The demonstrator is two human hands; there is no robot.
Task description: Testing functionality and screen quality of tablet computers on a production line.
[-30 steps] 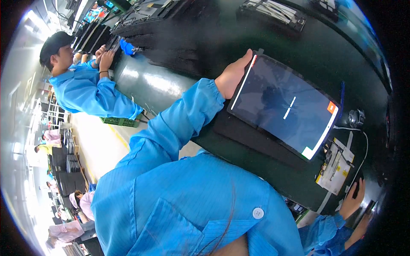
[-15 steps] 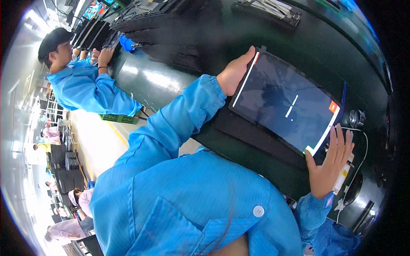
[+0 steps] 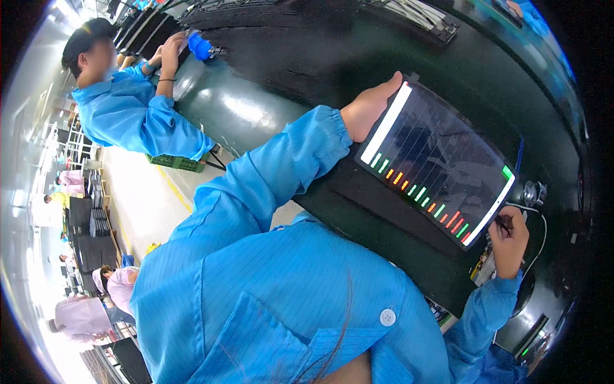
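A tablet [image 3: 441,160] with a dark frame lies tilted above the dark green bench. Its lit screen shows white bands and rows of green, orange and red marks. My left hand [image 3: 371,110] grips its left edge, thumb along the top corner and the other fingers hidden beneath. By the lower right corner, my right hand [image 3: 510,246] is closed, its fingertips pinching a small dark thing [image 3: 504,224] whose kind I cannot make out. A white cable [image 3: 543,233] curves past that hand on its right.
Under the tablet is a dark pad [image 3: 377,205]. A round metallic object [image 3: 535,192] stands right of the tablet. At the far side lies a tray of strips [image 3: 422,19]. A co-worker in blue [image 3: 137,115] works at the bench's left, near a blue object [image 3: 199,46].
The screen has gone from a mostly dark page to colored rows. My right hand has gone from spread fingers to a pinch on a small dark thing. The tablet sits slightly farther right.
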